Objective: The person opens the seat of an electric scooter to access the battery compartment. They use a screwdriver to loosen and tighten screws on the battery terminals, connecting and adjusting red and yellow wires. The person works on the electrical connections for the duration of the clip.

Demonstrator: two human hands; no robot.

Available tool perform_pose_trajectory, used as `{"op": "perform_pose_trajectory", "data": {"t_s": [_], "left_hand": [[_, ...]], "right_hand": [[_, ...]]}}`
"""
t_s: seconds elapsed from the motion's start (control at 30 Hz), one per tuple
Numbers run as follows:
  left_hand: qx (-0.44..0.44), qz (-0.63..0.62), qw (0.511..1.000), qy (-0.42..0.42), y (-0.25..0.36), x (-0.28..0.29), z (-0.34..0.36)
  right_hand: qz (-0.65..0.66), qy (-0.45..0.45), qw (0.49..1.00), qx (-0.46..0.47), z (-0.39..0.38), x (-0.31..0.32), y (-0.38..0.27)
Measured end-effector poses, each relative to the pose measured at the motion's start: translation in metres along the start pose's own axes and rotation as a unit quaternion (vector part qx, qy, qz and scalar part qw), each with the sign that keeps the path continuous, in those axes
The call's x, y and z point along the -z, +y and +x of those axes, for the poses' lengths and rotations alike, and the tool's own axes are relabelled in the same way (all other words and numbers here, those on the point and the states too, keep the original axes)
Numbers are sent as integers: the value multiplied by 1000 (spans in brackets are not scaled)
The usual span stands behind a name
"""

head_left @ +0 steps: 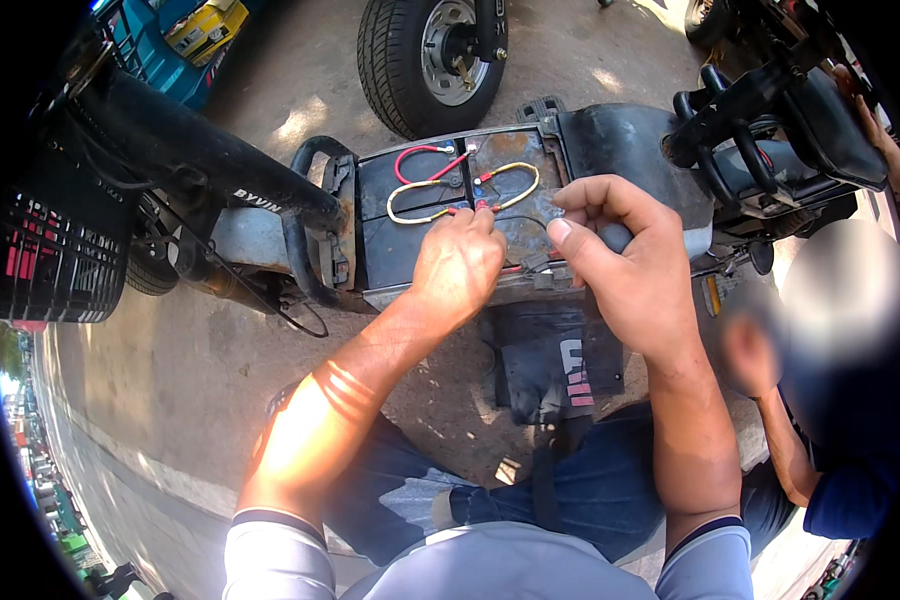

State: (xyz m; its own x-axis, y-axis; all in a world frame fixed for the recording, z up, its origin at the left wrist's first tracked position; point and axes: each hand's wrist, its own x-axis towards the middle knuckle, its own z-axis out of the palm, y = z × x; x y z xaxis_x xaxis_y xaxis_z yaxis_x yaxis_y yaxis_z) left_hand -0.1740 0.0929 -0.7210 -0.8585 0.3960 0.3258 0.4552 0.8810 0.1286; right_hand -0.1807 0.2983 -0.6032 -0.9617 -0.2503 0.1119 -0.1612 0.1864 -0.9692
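Several dark batteries (395,258) sit side by side in the open middle of an electric bike's frame. My left hand (460,255) is closed, its fingertips pinched at the red-sleeved ends of the yellow cables, over the battery terminals. One yellow cable (538,182) loops over the stained right-hand battery (510,150); another curves over the left ones. Behind them, a red cable (402,160) bridges two terminals. My right hand (635,265) hovers right of the terminals, fingers curled around a dark rounded thing (615,237), mostly hidden in the grip. A thin black wire (530,218) runs between my hands.
The bike's thick black tube (240,190) and basket (60,245) stand left, its seat (830,120) right. Beyond is a wheel (440,65). A dark flap (540,360) hangs toward my knees. Another person (860,420) crouches close at my right.
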Motion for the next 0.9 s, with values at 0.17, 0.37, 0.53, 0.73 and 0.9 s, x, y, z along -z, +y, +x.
{"op": "perform_pose_trajectory", "data": {"t_s": [0.17,0.37,0.53,0.73,0.9], "left_hand": [[131,-161,978,-21,-12,37,4],[214,-197,949,-121,-59,58,-13],[191,-136,966,-113,-43,57,-8],[178,-94,972,-120,-47,50,-6],[224,-258,935,-93,-43,68,3]], "right_hand": [[13,25,1000,-13,1,9,2],[47,-2,998,-51,1,4,8],[10,-44,998,-47,1,-13,23],[-15,-66,997,-33,0,-14,26],[-41,-43,998,-4,0,-14,29]]}}
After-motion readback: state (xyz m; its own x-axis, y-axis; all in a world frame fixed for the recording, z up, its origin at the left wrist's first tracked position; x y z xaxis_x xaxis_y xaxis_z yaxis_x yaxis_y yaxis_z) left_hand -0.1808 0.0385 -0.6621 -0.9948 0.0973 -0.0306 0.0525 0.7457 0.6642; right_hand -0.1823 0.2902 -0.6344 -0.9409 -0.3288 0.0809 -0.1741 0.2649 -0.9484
